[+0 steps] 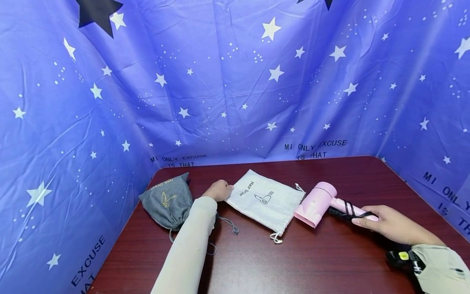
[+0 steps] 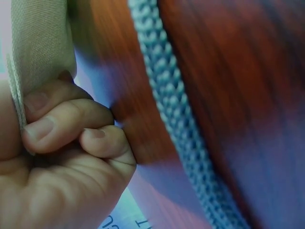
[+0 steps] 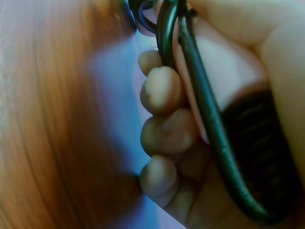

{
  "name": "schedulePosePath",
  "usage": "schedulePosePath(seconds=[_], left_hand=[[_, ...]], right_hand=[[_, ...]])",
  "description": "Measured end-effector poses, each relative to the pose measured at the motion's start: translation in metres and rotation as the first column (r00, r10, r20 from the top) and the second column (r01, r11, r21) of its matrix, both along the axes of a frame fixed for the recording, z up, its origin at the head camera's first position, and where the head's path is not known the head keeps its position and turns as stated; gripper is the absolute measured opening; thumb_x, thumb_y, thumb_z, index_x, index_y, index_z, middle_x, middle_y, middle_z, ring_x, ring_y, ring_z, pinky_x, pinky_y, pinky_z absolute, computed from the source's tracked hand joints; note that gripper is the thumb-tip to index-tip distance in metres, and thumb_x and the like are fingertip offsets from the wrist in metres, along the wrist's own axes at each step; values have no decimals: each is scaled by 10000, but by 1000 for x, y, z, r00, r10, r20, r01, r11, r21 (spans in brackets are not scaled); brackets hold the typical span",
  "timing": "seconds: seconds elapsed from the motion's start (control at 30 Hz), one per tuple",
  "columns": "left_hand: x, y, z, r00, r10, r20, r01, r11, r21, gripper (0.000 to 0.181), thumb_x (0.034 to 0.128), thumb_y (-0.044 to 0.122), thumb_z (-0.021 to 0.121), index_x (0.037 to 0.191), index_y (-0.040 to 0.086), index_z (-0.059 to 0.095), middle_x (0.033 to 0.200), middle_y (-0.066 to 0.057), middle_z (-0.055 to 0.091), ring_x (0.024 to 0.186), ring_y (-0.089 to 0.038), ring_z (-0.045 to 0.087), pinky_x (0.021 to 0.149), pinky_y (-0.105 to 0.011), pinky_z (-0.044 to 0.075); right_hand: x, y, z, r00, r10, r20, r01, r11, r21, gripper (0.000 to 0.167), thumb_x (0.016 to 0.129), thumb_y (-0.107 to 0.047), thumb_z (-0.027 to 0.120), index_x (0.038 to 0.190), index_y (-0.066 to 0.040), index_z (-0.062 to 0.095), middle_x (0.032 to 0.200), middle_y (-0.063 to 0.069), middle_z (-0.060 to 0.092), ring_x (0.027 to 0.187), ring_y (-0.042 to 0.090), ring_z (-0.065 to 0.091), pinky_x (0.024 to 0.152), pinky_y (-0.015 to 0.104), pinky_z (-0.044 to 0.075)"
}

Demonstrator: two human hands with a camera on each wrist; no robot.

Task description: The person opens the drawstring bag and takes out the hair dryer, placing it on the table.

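In the head view my left hand (image 1: 218, 190) pinches the left edge of a white drawstring bag (image 1: 262, 200) printed with a hair dryer. The left wrist view shows curled fingers (image 2: 62, 117) gripping the pale cloth (image 2: 40, 43). On the right, my right hand (image 1: 391, 222) grips the handle end of a pink hair dryer (image 1: 315, 204), whose nozzle end meets the white bag's right side. A black cord (image 1: 349, 210) is wound about that handle. In the right wrist view the fingers (image 3: 162, 90) curl around the handle, and the cord (image 3: 209, 109) loops across it.
A grey drawstring bag (image 1: 169, 204) lies at the table's left, partly behind my left sleeve. Its grey cord (image 1: 228, 223) trails to the right. The dark red table (image 1: 279, 265) is bounded at the back and sides by blue star-patterned cloth (image 1: 220, 81).
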State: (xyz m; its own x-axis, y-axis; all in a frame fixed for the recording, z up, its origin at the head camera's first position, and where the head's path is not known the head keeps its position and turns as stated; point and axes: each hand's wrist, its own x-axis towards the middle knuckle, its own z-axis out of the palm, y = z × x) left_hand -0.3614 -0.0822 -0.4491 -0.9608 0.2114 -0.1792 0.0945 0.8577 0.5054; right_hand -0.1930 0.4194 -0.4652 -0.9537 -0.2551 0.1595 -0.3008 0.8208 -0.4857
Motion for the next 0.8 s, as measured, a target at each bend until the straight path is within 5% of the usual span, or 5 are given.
schedulePosePath(seconds=[0.57,0.8], left_hand=[[1,-2,-1,1000,-30,-5,30,999,12,348,1092,306,487,892,67,642,758,-48,526,735,-200,543,745,-341,449],[4,-2,1,999,-32,-11,32,999,18,341,1091,299,492,893,61,634,753,-46,518,726,-197,531,730,-330,441]], right_hand=[[-7,19,-8,982,-188,-10,188,982,27,304,963,-451,709,1004,-151,716,797,-28,609,719,42,479,640,262,379],[-11,27,-10,967,-256,-15,256,966,36,457,971,-507,673,1056,-60,715,876,53,697,788,179,588,666,343,444]])
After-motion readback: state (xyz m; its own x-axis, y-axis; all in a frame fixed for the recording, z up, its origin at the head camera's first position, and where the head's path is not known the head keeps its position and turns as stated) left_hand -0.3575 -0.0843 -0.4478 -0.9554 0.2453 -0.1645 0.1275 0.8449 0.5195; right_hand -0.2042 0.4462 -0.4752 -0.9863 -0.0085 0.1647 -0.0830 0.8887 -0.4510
